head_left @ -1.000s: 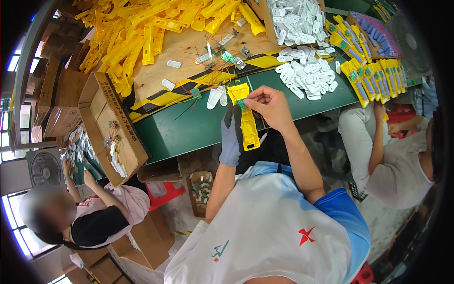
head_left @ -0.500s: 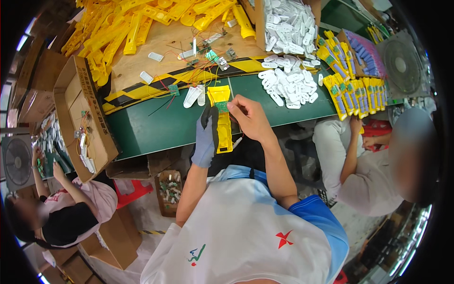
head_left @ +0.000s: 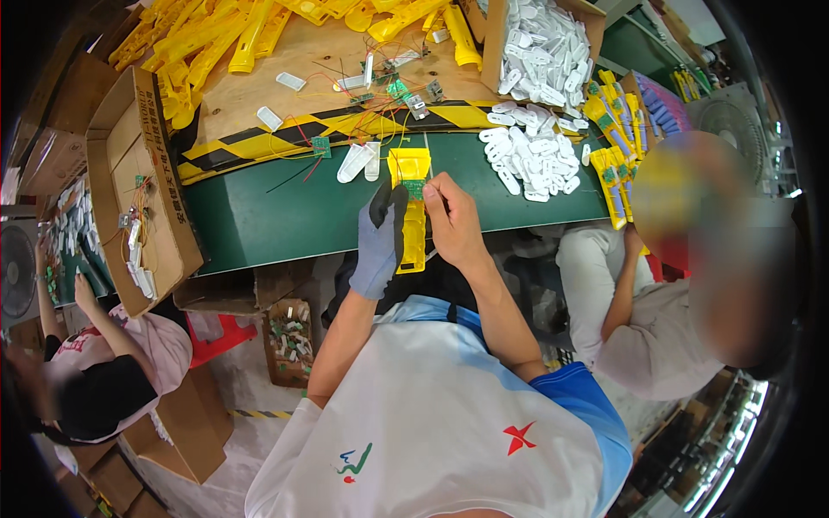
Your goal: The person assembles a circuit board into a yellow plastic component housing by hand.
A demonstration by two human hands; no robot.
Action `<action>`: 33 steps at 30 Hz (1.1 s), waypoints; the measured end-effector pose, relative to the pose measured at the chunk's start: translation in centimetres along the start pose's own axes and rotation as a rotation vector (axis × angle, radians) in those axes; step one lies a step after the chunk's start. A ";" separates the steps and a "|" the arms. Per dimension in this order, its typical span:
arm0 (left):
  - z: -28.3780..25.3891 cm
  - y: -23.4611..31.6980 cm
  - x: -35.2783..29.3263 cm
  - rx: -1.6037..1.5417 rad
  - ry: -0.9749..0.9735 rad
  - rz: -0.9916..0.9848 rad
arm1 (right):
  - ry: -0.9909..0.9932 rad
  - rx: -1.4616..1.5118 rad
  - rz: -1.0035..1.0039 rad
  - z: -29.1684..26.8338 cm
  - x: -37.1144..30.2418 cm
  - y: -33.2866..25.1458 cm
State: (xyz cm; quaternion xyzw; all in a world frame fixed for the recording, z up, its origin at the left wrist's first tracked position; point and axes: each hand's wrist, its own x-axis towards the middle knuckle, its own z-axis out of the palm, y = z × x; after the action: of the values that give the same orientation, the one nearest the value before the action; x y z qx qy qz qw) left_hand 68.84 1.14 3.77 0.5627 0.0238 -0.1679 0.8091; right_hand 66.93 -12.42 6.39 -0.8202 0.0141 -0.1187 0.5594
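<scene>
A long yellow plastic housing [head_left: 414, 226] stands nearly upright in front of me, below the edge of the green work surface. My left hand [head_left: 377, 242], in a grey glove with dark fingers, is closed around its left side. A small green circuit board [head_left: 414, 189] sits across the housing's upper part. My bare right hand [head_left: 455, 223] is at the board's right edge, fingers curled and thumb bent against them. What the right fingertips pinch, if anything, is too small to tell. Two white oval covers [head_left: 359, 162] lie beyond my left hand.
Yellow housings [head_left: 246, 34] are heaped at the far left. Wired circuit boards [head_left: 399, 91] lie behind the striped edge [head_left: 285, 135]. White covers [head_left: 533, 154] form a pile beside a full carton [head_left: 490, 52]. An open cardboard box [head_left: 164, 173] stands left. Co-workers sit on both sides.
My right fingers have curled in more tightly beside the circuit board. The whole view has shifted slightly. The housing stays in my left hand.
</scene>
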 end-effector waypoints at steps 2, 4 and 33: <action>0.1 -0.8 0.2 0.016 0.074 0.072 | -0.003 -0.004 0.013 0.0 0.1 -0.5; 0.3 -1.1 0.9 -0.162 0.145 0.046 | -0.026 0.005 0.044 -0.1 0.4 -0.9; 1.1 -0.8 0.6 0.047 0.057 0.134 | 0.026 0.040 0.236 -3.0 -0.4 -2.7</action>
State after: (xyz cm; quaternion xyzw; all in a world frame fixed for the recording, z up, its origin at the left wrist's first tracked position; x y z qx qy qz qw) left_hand 69.04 -0.24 3.32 0.5863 0.0050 -0.0977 0.8042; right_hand 65.65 -14.12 9.87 -0.8000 0.1152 -0.0630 0.5854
